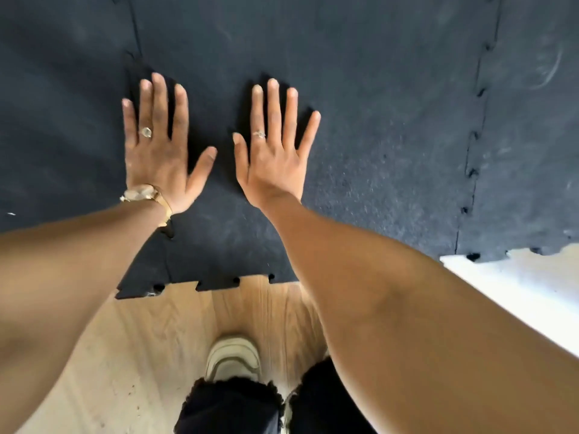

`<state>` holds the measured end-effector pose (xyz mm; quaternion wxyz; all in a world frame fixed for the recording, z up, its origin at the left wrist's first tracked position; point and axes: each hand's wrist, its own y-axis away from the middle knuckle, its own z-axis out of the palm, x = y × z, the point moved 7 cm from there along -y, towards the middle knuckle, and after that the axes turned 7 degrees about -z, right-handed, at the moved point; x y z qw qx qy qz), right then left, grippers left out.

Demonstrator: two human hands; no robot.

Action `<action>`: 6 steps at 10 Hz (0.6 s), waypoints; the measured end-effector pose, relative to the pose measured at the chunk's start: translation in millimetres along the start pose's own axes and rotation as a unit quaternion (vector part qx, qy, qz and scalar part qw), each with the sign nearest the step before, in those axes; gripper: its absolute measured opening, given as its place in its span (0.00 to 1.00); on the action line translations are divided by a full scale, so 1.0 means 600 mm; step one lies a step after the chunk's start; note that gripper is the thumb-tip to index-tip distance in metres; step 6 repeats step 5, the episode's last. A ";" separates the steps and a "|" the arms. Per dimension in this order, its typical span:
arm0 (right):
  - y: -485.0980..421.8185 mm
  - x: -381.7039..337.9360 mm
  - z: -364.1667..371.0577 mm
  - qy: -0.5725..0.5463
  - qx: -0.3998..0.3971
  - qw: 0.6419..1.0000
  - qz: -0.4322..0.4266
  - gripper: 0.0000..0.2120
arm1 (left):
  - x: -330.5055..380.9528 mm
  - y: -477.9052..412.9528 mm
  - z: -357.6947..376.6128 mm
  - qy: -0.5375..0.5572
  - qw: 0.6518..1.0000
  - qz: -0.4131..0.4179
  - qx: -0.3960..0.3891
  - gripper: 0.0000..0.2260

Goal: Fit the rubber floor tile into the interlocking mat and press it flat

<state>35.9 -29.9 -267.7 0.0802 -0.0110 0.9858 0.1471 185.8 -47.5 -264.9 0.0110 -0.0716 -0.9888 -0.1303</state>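
Observation:
A dark speckled rubber floor tile (360,126) lies in the middle of the floor, between a toothed seam on its left (134,57) and another on its right (473,145). It sits level with the neighbouring tiles of the interlocking mat (56,114). My left hand (158,148) rests palm down with fingers spread, over the left seam. My right hand (275,148) lies flat on the tile beside it, fingers spread too. Neither hand holds anything.
The mat's near edge (219,281) shows jigsaw teeth over light wood flooring (156,355). A white strip (532,292) runs at the right. My pale shoe (233,358) and dark frayed trouser legs (232,408) are below.

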 end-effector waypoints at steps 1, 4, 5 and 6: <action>-0.005 -0.003 -0.001 0.004 0.002 1.000 -0.005 0.30 | -0.003 -0.004 -0.005 -0.006 1.000 -0.001 0.015 0.35; 0.088 0.066 -0.055 0.063 -0.129 0.984 -0.108 0.29 | 0.016 0.030 -0.045 -0.053 0.995 -0.073 -0.047 0.31; 0.178 0.153 -0.128 0.049 -0.136 0.989 0.003 0.28 | 0.102 0.080 -0.088 -0.037 0.992 -0.015 -0.119 0.31; 0.178 0.153 -0.128 0.049 -0.136 0.989 0.003 0.28 | 0.102 0.080 -0.088 -0.037 0.992 -0.015 -0.119 0.31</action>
